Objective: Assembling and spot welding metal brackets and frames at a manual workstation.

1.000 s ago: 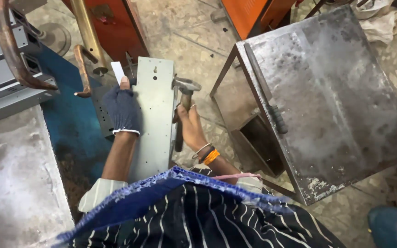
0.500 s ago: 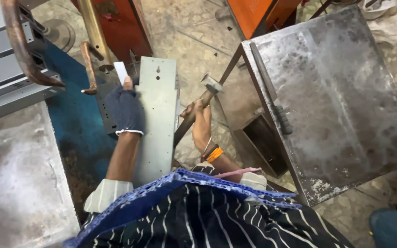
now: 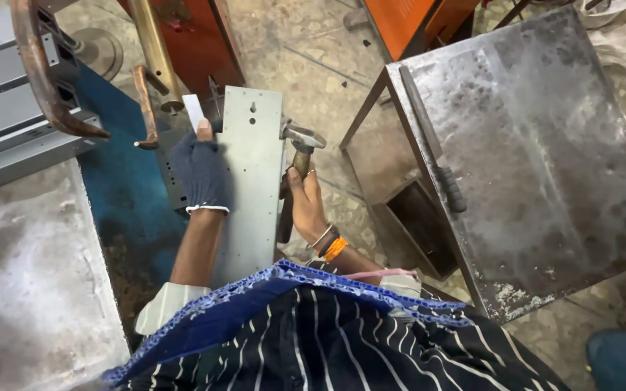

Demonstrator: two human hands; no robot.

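A long grey sheet-metal panel (image 3: 253,181) with small holes lies lengthwise in front of me. My left hand (image 3: 198,172), in a dark fingerless glove, presses flat on its left edge, a fingertip near a small white tab (image 3: 193,111). My right hand (image 3: 306,204) grips the wooden handle of a hammer (image 3: 300,145). The hammer's steel head sits at the panel's right edge, near the top.
Copper welder arms (image 3: 45,80) and a brass rod (image 3: 152,54) reach over a blue base at upper left. Grey channel parts (image 3: 9,108) are stacked at left. A worn steel table (image 3: 537,152) stands at right, a concrete slab (image 3: 30,289) at lower left.
My right hand swung the hammer out to the right and raised it, then brought the head back down to the panel's right edge. The left hand stayed pressed on the panel.
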